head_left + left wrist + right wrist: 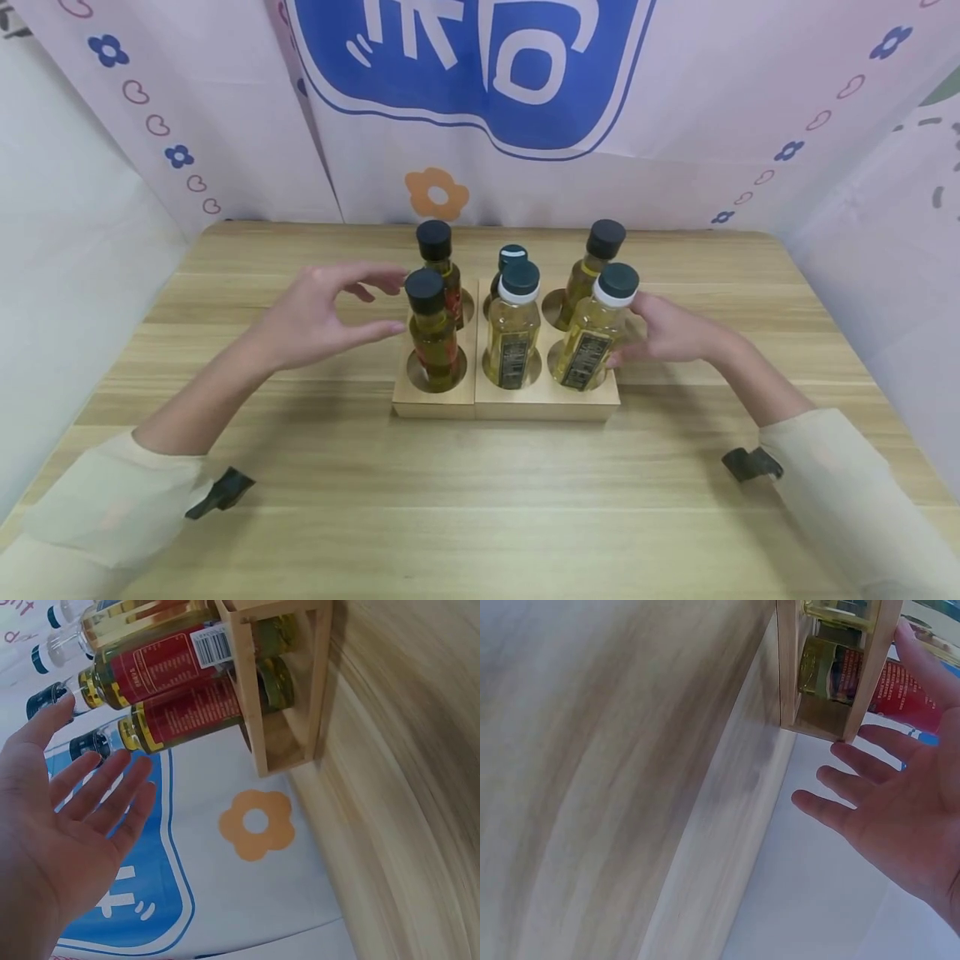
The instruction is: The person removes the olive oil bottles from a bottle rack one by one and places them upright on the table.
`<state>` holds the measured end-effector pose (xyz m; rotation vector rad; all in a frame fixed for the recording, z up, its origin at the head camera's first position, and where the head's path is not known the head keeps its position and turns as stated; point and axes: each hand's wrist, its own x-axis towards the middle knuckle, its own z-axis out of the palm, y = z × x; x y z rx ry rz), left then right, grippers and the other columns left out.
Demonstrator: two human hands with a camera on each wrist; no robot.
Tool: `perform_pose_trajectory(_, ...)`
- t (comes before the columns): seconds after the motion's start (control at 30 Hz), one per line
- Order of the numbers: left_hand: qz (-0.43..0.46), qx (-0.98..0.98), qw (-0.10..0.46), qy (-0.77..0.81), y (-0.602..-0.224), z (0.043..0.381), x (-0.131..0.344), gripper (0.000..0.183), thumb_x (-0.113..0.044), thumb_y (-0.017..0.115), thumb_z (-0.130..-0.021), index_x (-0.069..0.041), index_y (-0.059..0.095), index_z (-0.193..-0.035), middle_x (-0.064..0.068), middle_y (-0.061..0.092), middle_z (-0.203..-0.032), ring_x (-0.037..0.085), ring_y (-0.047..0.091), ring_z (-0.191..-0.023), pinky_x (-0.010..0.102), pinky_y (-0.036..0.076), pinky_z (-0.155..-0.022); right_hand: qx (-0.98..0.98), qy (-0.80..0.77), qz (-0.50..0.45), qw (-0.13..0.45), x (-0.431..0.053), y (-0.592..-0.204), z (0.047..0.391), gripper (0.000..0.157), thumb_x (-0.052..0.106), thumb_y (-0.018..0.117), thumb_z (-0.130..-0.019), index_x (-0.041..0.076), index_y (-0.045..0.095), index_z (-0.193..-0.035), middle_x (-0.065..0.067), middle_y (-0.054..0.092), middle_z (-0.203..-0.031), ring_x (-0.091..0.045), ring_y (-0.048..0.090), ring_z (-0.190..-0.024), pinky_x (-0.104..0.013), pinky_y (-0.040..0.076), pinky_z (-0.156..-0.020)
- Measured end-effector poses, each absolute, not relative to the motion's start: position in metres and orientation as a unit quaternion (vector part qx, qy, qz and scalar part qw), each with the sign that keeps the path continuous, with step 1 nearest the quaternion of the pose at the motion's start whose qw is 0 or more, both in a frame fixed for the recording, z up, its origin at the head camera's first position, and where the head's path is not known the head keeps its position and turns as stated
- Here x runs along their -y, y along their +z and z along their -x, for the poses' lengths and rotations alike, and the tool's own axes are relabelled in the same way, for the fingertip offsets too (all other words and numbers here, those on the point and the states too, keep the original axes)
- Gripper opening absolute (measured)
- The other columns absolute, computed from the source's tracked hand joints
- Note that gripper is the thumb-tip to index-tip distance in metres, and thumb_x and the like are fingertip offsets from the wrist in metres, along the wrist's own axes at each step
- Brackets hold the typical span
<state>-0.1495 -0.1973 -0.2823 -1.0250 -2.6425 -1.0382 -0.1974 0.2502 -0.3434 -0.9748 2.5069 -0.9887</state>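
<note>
A light wooden bottle rack [543, 410], made of two joined sections, holds several oil bottles upright in round holes. In the left section stand a black-capped bottle [435, 337] in front and another black-capped bottle [434, 240] behind. My left hand [318, 321] is just left of these, fingers extended and nothing in its grasp. Two green-capped bottles [514, 325] stand at the front of the right section. My right hand [900, 787] is at the rack's right end, fingers spread, thumb by the upper board; in the head view a bottle [600, 325] partly hides it. Contact there is unclear.
The rack stands on a wood-grain table [480, 500] near its back edge. Behind hangs a white printed cloth [247, 125] with a blue sign and an orange flower [437, 194]. Dark straps [222, 492] stick out by the sleeves.
</note>
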Motion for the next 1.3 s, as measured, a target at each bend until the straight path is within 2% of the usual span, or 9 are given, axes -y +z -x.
perform_pose_trajectory(0.3,0.326,0.85,0.039,-0.413,-0.278,0.148,0.189,0.053,-0.003,0.087,-0.083,-0.001,0.067,-0.132,0.008,0.075,-0.121,0.016,0.068,-0.11,0.024,0.058,-0.091,-0.872,-0.341,0.31,0.164,-0.248,-0.341,0.2,0.084,0.012,0.092,-0.075,-0.009,0.047,-0.143,-0.032,0.049,-0.149,-0.053,0.04,-0.142,-0.069,0.023,-0.121)
perform_pose_trajectory(0.5,0.313,0.837,0.013,-0.449,-0.277,0.148,0.184,0.055,0.001,0.084,-0.084,0.002,0.064,-0.135,0.013,0.07,-0.13,0.005,0.066,-0.113,0.02,0.055,-0.096,-0.871,-0.348,0.298,0.178,-0.247,-0.34,0.202,0.086,0.009,0.092,-0.074,-0.008,0.046,-0.145,-0.03,0.047,-0.152,-0.051,0.036,-0.145,-0.068,0.019,-0.123)
perform_pose_trajectory(0.63,0.3,0.823,-0.008,-0.483,-0.277,0.148,0.181,0.053,0.005,0.081,-0.085,0.004,0.064,-0.135,0.016,0.068,-0.133,0.007,0.068,-0.111,0.02,0.054,-0.099,-0.872,-0.348,0.29,0.185,-0.248,-0.341,0.203,0.085,0.008,0.092,-0.074,-0.007,0.047,-0.144,-0.03,0.048,-0.151,-0.051,0.036,-0.145,-0.068,0.018,-0.123)
perform_pose_trajectory(0.83,0.283,0.798,-0.023,-0.531,-0.277,0.149,0.174,0.047,0.008,0.079,-0.086,0.005,0.067,-0.13,0.015,0.073,-0.123,0.014,0.071,-0.109,0.026,0.056,-0.1,-0.876,-0.341,0.286,0.187,-0.247,-0.341,0.203,0.081,0.011,0.092,-0.075,-0.008,0.05,-0.141,-0.03,0.052,-0.147,-0.051,0.04,-0.143,-0.068,0.021,-0.123)
perform_pose_trajectory(1.03,0.279,0.771,-0.037,-0.571,-0.279,0.149,0.172,0.042,0.01,0.075,-0.089,0.008,0.066,-0.13,0.008,0.074,-0.124,0.015,0.072,-0.11,0.028,0.058,-0.097,-0.877,-0.339,0.284,0.19,-0.245,-0.339,0.203,0.082,0.011,0.092,-0.075,-0.008,0.049,-0.142,-0.031,0.05,-0.149,-0.052,0.038,-0.144,-0.068,0.02,-0.123)
perform_pose_trajectory(1.2,0.274,0.753,-0.048,-0.596,-0.281,0.15,0.17,0.041,0.012,0.072,-0.09,0.012,0.064,-0.131,0.016,0.071,-0.129,0.014,0.073,-0.111,0.032,0.06,-0.093,-0.873,-0.344,0.287,0.191,-0.244,-0.339,0.202,0.08,0.011,0.092,-0.075,-0.008,0.051,-0.141,-0.031,0.052,-0.147,-0.052,0.039,-0.143,-0.068,0.021,-0.123)
perform_pose_trajectory(1.3,0.269,0.747,-0.05,-0.606,-0.282,0.151,0.169,0.04,0.013,0.07,-0.091,0.013,0.063,-0.13,0.015,0.071,-0.129,0.015,0.073,-0.109,0.032,0.061,-0.091,-0.872,-0.347,0.288,0.192,-0.244,-0.339,0.202,0.078,0.011,0.092,-0.075,-0.008,0.052,-0.14,-0.03,0.054,-0.146,-0.051,0.04,-0.143,-0.067,0.021,-0.123)
